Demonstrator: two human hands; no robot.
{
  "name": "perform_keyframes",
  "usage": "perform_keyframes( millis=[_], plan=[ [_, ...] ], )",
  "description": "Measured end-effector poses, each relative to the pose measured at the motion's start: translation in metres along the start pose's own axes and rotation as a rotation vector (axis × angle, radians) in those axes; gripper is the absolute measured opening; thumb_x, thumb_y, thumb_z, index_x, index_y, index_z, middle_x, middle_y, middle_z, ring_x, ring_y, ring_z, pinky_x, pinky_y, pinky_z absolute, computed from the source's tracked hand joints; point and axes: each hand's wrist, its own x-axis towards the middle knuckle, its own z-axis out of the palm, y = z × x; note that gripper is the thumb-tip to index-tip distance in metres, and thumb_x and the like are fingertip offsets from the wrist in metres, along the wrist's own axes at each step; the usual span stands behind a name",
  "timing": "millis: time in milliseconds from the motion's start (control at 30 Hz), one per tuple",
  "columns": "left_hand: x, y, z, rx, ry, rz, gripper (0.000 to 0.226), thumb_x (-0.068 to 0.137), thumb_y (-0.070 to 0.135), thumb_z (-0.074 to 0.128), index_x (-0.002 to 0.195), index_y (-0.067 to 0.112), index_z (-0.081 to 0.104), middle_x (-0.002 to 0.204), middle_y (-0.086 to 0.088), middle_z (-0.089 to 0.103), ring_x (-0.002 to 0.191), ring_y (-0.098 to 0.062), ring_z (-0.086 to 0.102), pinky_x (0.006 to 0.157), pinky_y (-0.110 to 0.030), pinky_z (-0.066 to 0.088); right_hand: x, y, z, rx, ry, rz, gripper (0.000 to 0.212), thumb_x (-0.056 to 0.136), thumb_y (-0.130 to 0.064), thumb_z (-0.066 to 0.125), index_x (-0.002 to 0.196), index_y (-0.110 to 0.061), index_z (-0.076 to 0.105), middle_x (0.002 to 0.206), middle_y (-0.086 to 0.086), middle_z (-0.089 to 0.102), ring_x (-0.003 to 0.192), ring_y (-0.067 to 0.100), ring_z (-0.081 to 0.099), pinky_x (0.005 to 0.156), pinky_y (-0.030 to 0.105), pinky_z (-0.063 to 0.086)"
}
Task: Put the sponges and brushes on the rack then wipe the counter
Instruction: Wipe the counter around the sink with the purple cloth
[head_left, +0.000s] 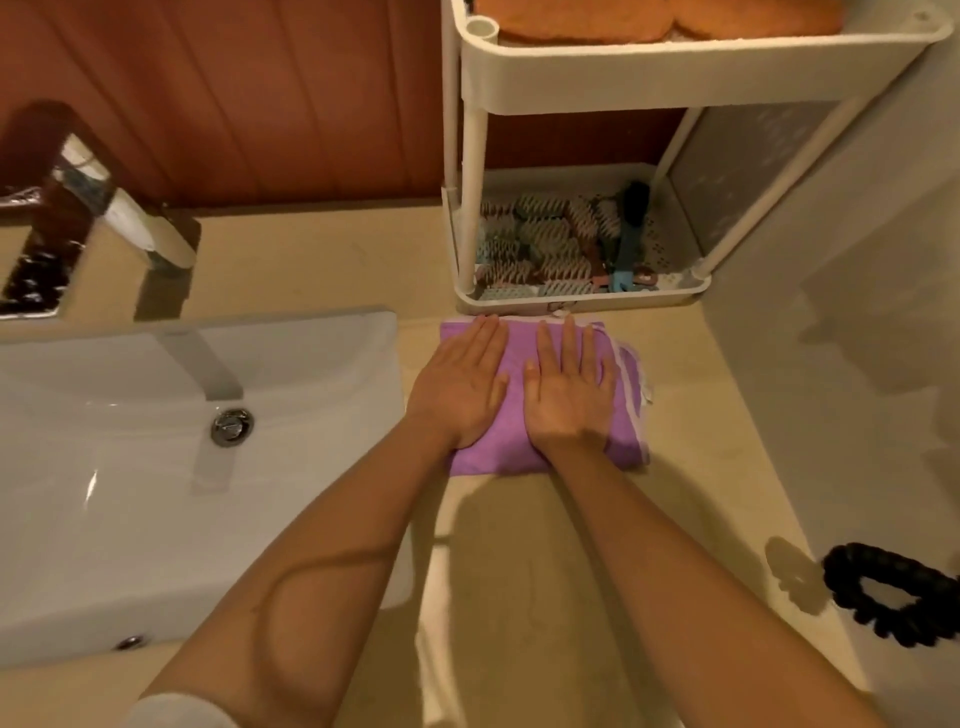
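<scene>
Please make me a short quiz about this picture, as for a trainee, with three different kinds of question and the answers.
1. True or false: the left hand and the right hand both lie flat on the folded purple cloth.
2. Where do the bristled brushes lie? A. lower tier of the white plastic rack; B. on the cloth; C. in the left hand.
3. Fill in: the orange sponges lie on the rack's ___ tier.
Key: 1 true; 2 A; 3 top.

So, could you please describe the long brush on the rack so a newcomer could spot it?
Find the white rack on the counter, right of the sink. In its bottom tray the brush lies right of the pile. It alone is long, slim and blue with a dark head; its neighbours are ridged.
</scene>
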Motion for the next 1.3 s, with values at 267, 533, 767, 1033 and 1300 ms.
perform_keyframes(
  millis=[267, 533, 767, 1033, 1300],
  plan=[
    [-0.042, -0.02, 0.004, -0.008, -0.023, -0.049, 0.059, 0.1, 0.04, 0.014, 0.15, 0.013, -0.004, 0.159, -0.004, -0.008, 0.147, -0.014, -0.007, 0.116, -0.027, -0.007, -0.033, -0.029, 0.01, -0.027, 0.014, -0.03, 0.055, 0.1, -0.041, 0.013, 0.15, -0.027, -0.007, 0.159, 0.001, -0.011, 0.147, 0.021, -0.01, 0.117, 0.039, -0.009],
    [-0.095, -0.004, 0.019, -0.075, -0.043, 0.025, 0.06, 0.1, 0.038, 0.016, 0.149, 0.014, -0.007, 0.159, -0.003, -0.012, 0.146, -0.014, -0.011, 0.116, -0.028, -0.009, -0.103, -0.022, 0.019, 0.028, 0.01, 0.048, 0.053, 0.1, -0.038, 0.012, 0.15, -0.029, -0.003, 0.16, -0.001, -0.008, 0.147, 0.017, -0.008, 0.117, 0.036, -0.008],
    [-0.132, 0.004, 0.024, -0.052, -0.053, 0.129, 0.059, 0.1, 0.037, 0.017, 0.149, 0.014, -0.006, 0.159, -0.003, -0.011, 0.146, -0.013, -0.01, 0.115, -0.027, -0.009, -0.156, -0.025, 0.031, 0.07, 0.065, 0.153, 0.075, 0.08, -0.046, -0.01, 0.15, -0.029, 0.007, 0.16, 0.0, 0.0, 0.148, 0.018, -0.001, 0.115, 0.033, -0.009],
    [-0.138, 0.019, 0.024, -0.012, -0.077, 0.066, 0.06, 0.101, 0.039, 0.015, 0.149, 0.012, -0.007, 0.159, -0.005, -0.011, 0.146, -0.015, -0.01, 0.117, -0.03, -0.005, -0.156, -0.002, 0.02, 0.037, 0.018, -0.022, 0.065, 0.089, -0.046, 0.0, 0.151, -0.026, 0.007, 0.16, 0.002, -0.001, 0.148, 0.022, -0.003, 0.118, 0.039, 0.0],
    [-0.094, 0.083, 0.029, -0.021, -0.083, -0.109, 0.06, 0.101, 0.038, 0.014, 0.149, 0.01, -0.007, 0.159, -0.007, -0.01, 0.147, -0.018, -0.009, 0.118, -0.033, -0.003, -0.106, 0.066, 0.007, 0.009, -0.003, -0.176, 0.053, 0.101, -0.04, 0.02, 0.151, -0.028, 0.005, 0.16, 0.0, -0.002, 0.147, 0.02, -0.006, 0.119, 0.037, -0.003]
  ],
)
